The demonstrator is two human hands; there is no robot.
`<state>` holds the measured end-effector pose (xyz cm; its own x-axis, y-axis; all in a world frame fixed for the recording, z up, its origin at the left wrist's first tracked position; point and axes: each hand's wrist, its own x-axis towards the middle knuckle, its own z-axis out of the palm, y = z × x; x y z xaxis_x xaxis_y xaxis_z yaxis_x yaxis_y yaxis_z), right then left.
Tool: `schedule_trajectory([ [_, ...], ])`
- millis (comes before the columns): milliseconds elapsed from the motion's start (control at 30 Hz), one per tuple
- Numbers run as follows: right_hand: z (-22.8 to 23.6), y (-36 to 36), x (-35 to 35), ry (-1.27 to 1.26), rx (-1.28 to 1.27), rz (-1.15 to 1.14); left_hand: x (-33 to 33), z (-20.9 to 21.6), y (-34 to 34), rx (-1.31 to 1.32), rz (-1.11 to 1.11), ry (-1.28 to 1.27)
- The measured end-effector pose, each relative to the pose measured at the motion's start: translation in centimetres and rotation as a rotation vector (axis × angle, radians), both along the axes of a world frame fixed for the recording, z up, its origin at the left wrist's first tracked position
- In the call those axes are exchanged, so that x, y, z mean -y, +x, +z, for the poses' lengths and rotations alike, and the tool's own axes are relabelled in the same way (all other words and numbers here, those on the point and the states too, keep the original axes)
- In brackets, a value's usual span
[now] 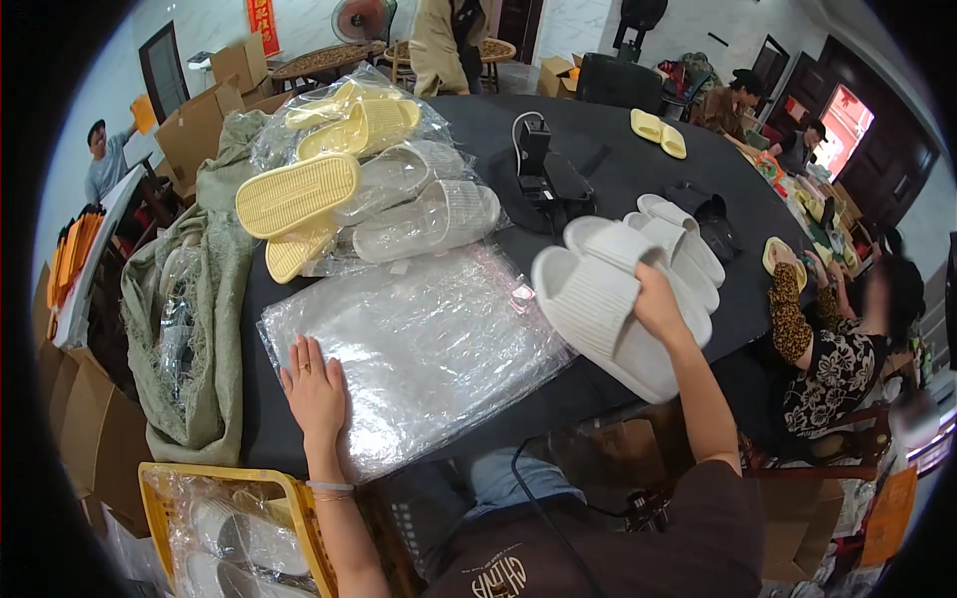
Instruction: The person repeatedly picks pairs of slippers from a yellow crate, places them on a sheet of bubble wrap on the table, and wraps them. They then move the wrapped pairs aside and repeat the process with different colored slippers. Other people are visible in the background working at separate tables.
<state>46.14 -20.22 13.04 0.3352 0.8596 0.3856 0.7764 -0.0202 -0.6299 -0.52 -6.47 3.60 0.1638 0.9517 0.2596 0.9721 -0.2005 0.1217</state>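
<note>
My left hand (317, 397) lies flat, fingers extended, on the left part of a stack of clear plastic bags (449, 344) on the dark-covered table. My right hand (660, 307) is closed around a pair of light grey slippers (590, 289), held together over the right edge of the stack. Just beyond them, more grey slippers (686, 237) rest on the table. Past the bags is a pile with bagged grey slippers (429, 224) and yellow slippers (299, 197), some wrapped in clear plastic.
A black device (543, 169) stands mid-table, with a yellow slipper pair (658, 133) farther right. At left hangs a green sack (189, 359); below it, a yellow crate (150, 488) contains bagged slippers. A co-worker (847, 349) sits at right, holding a yellow slipper.
</note>
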Motion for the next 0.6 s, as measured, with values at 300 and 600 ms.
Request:
schedule_trajectory([
  [300, -9.0, 15.0, -1.0, -0.146, 0.252, -0.222, -0.2, 0.0, 0.0, 0.022, -0.003, 0.003],
  [600, -10.5, 20.6, -9.3, -0.33, 0.336, -0.695, 0.2, 0.2, -0.2, 0.059, 0.011, 0.036],
])
